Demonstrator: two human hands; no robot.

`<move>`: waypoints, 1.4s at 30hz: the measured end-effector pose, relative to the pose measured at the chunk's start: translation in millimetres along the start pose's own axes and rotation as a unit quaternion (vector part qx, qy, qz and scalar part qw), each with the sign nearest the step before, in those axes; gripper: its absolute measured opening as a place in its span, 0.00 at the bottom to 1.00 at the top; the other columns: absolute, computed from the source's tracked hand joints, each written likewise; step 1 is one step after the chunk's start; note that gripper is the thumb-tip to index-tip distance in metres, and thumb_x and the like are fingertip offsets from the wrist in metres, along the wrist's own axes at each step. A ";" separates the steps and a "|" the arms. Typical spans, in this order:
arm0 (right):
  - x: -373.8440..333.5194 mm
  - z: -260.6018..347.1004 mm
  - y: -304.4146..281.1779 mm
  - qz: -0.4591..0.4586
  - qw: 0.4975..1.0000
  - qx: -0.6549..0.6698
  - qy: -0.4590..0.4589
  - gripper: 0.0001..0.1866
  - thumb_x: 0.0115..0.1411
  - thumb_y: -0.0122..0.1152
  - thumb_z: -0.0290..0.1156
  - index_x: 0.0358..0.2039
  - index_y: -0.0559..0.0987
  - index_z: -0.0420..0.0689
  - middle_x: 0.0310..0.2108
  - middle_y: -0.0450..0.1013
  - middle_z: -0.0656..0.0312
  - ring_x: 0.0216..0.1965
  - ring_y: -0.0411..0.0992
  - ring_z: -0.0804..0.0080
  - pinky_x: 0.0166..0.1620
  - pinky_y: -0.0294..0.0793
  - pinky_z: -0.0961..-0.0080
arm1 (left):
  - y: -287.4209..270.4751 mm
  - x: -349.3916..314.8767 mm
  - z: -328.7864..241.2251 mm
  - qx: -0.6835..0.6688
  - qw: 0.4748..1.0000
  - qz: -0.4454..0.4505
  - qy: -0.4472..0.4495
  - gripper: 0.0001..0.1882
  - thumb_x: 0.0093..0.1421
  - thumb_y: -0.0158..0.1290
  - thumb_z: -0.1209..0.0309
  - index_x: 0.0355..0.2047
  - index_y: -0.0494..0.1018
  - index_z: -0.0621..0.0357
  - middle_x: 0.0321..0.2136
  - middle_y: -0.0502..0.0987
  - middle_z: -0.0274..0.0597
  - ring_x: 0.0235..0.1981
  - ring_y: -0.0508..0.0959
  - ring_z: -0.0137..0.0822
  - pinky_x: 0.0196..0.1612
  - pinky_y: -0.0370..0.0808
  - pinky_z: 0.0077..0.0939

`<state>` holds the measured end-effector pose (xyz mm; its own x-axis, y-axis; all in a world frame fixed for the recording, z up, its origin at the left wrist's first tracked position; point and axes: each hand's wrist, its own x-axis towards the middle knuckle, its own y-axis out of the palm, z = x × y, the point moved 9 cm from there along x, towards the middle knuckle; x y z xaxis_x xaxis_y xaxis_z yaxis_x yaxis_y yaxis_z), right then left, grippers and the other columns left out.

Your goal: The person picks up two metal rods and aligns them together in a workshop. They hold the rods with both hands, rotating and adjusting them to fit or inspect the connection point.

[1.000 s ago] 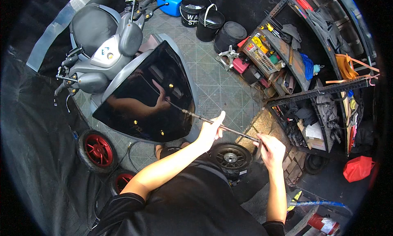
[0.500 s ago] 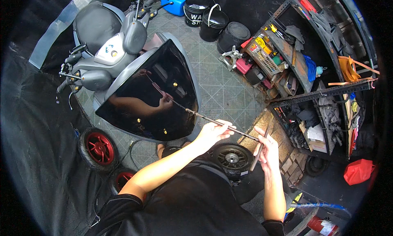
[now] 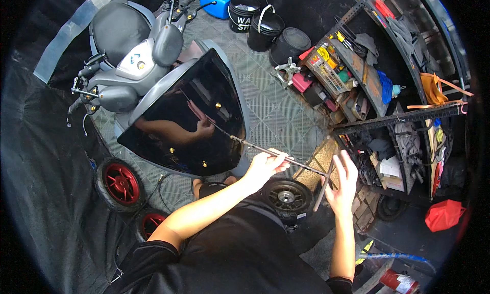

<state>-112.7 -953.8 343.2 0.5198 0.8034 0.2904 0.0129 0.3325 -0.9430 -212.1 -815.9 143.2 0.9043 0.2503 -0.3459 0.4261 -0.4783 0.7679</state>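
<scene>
A long T-handle wrench [image 3: 304, 166] slants from the dark, glossy windshield [image 3: 189, 107] of a grey scooter [image 3: 145, 64] toward my right side. Its tip meets the windshield near the right edge. My left hand [image 3: 266, 166] is closed around the middle of the shaft. At the crossbar end, my right hand [image 3: 344, 184] has its fingers stretched out and apart, the thumb side against the handle. Gold-coloured bolts [image 3: 218, 105] show at several other points on the windshield, which also reflects my arm and the wrench.
Wheels with red rims [image 3: 121, 184] lie on the left, and a dark-rimmed wheel [image 3: 287, 196] sits below my hands. Black buckets [image 3: 266, 31] and a blue container [image 3: 218, 3] stand at the back. Metal shelving [image 3: 403, 114] with tools and parts fills the right side.
My right hand has loosened from around the wrench's crossbar, its fingers now extended, and the crossbar has turned slightly. My left hand keeps its place on the shaft.
</scene>
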 end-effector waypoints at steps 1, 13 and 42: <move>-2.5 -0.3 2.6 0.007 1.000 0.006 -0.011 0.33 0.48 0.74 0.27 0.58 0.77 0.44 0.62 0.70 0.51 0.50 0.74 0.58 0.53 0.73 0.64 | 0.4 0.1 0.2 0.000 1.000 0.003 0.004 0.10 0.71 0.52 0.69 0.46 0.74 0.63 0.44 0.81 0.44 0.39 0.78 0.25 0.47 0.78 0.21; -13.6 -11.1 10.2 0.017 1.000 -0.001 -0.002 0.14 0.51 0.76 0.34 0.38 0.85 0.46 0.22 0.76 0.62 0.19 0.65 0.67 0.28 0.64 0.72 | -4.8 -2.5 1.3 0.015 0.999 -0.042 -0.006 0.09 0.70 0.54 0.69 0.43 0.76 0.63 0.36 0.80 0.39 0.33 0.78 0.25 0.40 0.78 0.19; -13.4 -10.7 31.0 0.076 0.985 0.094 0.126 0.19 0.71 0.52 0.36 0.23 0.77 0.42 0.14 0.73 0.63 0.15 0.69 0.71 0.23 0.65 0.73 | -3.2 -6.0 -4.6 0.041 0.997 -0.057 -0.022 0.10 0.70 0.55 0.66 0.39 0.77 0.61 0.31 0.81 0.37 0.29 0.76 0.22 0.35 0.75 0.16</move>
<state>-110.1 -959.5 308.3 0.6988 0.7113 0.0760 -0.2275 0.3218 -0.9191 -219.0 -812.0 145.2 0.8496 0.2698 -0.4531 0.5249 -0.5162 0.6768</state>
